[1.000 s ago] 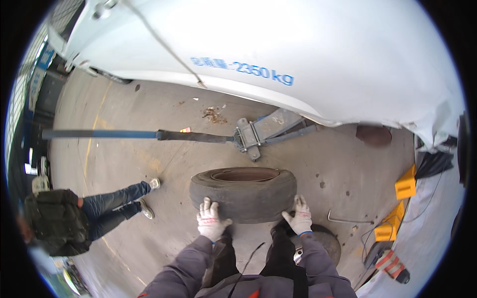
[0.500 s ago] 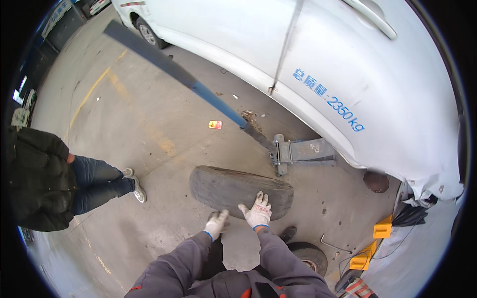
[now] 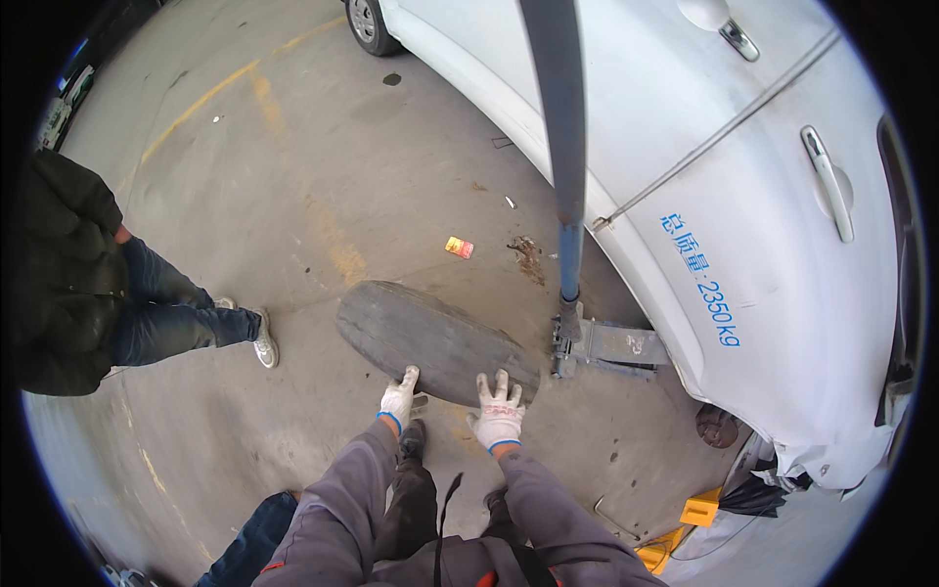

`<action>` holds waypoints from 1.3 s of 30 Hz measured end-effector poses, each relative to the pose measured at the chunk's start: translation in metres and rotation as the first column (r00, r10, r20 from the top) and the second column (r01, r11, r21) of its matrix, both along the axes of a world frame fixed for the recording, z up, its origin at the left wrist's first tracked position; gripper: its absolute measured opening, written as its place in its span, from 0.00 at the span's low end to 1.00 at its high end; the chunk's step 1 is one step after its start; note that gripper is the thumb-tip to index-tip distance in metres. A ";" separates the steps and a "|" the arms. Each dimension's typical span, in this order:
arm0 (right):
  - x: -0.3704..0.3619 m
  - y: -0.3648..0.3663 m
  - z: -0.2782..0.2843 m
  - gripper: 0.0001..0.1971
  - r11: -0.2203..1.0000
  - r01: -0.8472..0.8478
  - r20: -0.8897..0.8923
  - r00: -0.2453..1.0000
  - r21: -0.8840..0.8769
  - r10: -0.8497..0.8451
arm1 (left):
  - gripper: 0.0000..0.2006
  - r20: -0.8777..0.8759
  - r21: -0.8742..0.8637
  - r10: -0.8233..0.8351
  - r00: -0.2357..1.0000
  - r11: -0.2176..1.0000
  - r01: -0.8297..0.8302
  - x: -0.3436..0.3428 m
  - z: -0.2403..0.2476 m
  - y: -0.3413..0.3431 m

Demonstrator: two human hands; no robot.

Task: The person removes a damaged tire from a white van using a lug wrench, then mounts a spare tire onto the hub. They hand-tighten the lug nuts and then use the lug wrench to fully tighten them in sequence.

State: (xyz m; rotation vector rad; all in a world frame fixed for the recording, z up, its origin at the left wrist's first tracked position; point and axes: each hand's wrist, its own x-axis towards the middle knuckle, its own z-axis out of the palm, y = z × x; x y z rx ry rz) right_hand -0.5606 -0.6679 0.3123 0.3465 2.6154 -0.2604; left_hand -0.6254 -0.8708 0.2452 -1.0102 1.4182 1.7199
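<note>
A worn black tyre point(image 3: 430, 338) stands on its tread on the concrete in front of me, its long side slanting down to the right. My right hand point(image 3: 500, 419), in a white work glove, rests on the tyre's near right part with its fingers spread. At the tyre's near edge, further left, is my left hand point(image 3: 397, 401), gloved alike, its fingers apart and touching the rubber. Neither hand is wrapped round anything.
Just right of the tyre, a floor jack point(image 3: 614, 344) reaches under a white van point(image 3: 743, 186); its long handle point(image 3: 567, 166) rises beside the van. A person point(image 3: 78, 284) stands at the left. Yellow blocks point(image 3: 700, 509) and a bent metal rod point(image 3: 616, 519) lie at lower right.
My view has turned, so the van and jack handle appear shifted. The tyre has swung round a little, its left end further away. My left hand has come up against it.
</note>
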 end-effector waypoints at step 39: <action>-0.208 -0.198 0.020 0.30 0.823 -0.559 -0.539 0.727 -0.101 0.427 | 0.14 0.190 -0.106 0.126 0.974 0.989 -0.107 0.080 0.015 -0.183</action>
